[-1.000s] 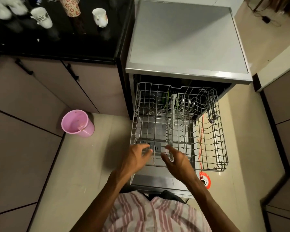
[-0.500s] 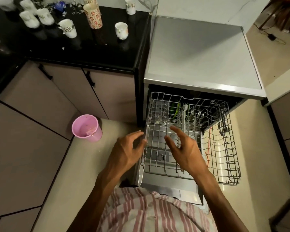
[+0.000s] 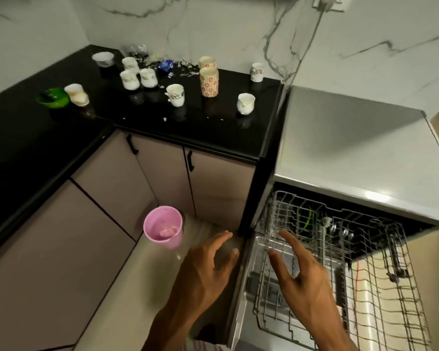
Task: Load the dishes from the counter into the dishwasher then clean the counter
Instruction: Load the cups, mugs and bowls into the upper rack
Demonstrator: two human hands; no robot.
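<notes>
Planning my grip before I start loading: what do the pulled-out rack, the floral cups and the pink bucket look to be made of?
Rack: thin metal wire, probably coated, pale grey with a dull sheen. Floral cups: glazed ceramic by their glossy white surface and printed flowers, though melamine is possible. Pink bucket: plastic, with an even matte colour and a thin wall.

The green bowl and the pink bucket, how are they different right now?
The green bowl sits up on the black counter, near its left end; the pink bucket stands on the floor by the cabinets. The bowl is low, wide and glossy; the bucket is taller, tapered and matte. The bowl touches a pale cup; the bucket stands alone. Both are upright, open-topped, and touched by neither hand.
</notes>
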